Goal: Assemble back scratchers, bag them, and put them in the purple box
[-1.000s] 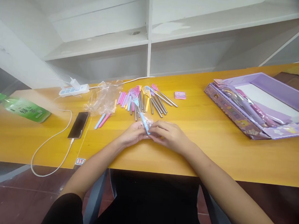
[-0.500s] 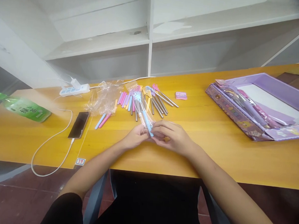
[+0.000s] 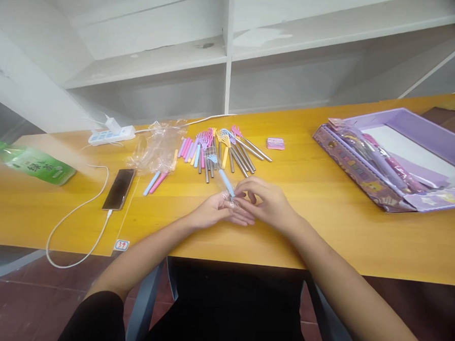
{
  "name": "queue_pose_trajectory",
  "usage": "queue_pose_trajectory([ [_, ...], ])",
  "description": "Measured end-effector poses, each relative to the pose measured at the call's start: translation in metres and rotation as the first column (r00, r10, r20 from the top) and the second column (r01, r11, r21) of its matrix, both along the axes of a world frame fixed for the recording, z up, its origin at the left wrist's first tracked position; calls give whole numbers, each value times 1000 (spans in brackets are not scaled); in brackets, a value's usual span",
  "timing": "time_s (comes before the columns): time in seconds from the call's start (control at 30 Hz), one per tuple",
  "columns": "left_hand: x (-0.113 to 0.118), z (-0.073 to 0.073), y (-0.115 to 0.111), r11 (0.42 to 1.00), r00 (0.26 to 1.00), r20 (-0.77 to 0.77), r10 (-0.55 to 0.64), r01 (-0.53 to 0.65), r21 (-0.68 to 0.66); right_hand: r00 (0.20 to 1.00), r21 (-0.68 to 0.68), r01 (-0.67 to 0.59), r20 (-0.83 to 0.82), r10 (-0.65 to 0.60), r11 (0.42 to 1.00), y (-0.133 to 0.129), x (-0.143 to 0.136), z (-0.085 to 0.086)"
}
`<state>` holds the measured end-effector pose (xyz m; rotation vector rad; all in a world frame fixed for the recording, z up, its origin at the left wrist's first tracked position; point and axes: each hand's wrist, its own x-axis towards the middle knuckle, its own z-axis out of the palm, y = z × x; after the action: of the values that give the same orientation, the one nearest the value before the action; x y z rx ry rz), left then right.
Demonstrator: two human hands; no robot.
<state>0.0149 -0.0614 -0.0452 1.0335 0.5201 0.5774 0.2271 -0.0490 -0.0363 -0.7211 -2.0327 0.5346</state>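
Note:
A blue back scratcher (image 3: 226,182) with a hand-shaped head lies in a clear plastic sleeve, tilted away from me. My left hand (image 3: 211,210) is palm up under its lower end, thumb over the crinkled plastic and fingers stretched beneath. From the right, my right hand (image 3: 266,199) pinches the sleeve and handle end between thumb and fingers. Just beyond the blue head lies a pile of back scratcher heads (image 3: 204,139) in pink, purple, yellow and blue, with metal rods (image 3: 245,161). Several loose coloured handles (image 3: 188,149) lie beside them.
Left of the pile are crumpled clear bags (image 3: 156,149), a blue and a pink handle (image 3: 158,182), a power strip (image 3: 112,135), a charging phone (image 3: 118,189) and a green bottle (image 3: 37,164). At right stand small pink cards (image 3: 275,143) and a purple box (image 3: 364,177) with packaged items inside.
The wrapped back scratcher's lower end sits a little lower between my hands. My left fingers have stretched out flatter under the plastic, and my right hand has shifted its pinch.

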Motion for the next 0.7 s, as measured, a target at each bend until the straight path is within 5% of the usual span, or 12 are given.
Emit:
queue_pose_trajectory([
  [0.27, -1, 1, 6, 964, 991, 83, 101, -77, -253, 995, -146, 90, -30, -96, 985, -3, -2, -3],
  [0.43, -4, 0, 12, 924, 975, 8, 223, -209, -320, 983, -203, 146, -83, -166, 968, -4, 0, 6],
  [0.7, -5, -12, 13, 901, 960, -29, 279, -272, -338, 982, -82, -152, 98, 160, 985, -2, 2, 6],
])
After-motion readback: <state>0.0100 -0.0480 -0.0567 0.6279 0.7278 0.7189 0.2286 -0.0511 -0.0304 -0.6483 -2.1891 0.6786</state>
